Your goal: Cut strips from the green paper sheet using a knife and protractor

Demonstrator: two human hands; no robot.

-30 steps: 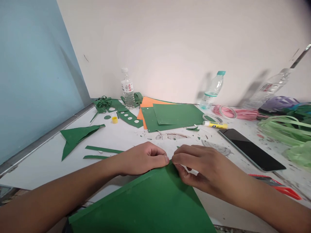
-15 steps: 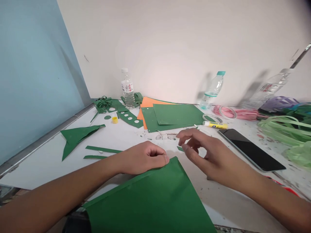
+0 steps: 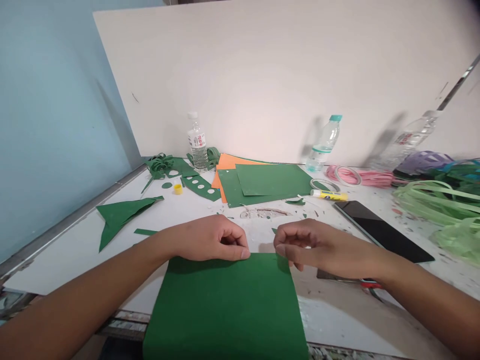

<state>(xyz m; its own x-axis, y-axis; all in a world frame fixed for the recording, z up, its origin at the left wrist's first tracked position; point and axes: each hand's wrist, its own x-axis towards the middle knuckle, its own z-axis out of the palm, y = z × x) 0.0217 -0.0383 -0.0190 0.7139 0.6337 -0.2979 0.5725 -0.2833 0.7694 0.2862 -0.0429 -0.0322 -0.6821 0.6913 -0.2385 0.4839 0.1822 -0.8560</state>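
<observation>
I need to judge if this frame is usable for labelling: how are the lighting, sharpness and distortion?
Head view: soft, even light, with faint shadows behind the bottles on the wall; hands and green sheet are sharp; wide-angle bending stretches the right edge, where the far bottle leans; the phone screen shows no glare.

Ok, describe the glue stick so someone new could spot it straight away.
Start at the stack of green sheets mid-table, in front of the wall. Just right of its front corner, between the tape ring and the black phone, lies the glue stick. It is the only yellow tube, lying flat, with a white cap.
</observation>
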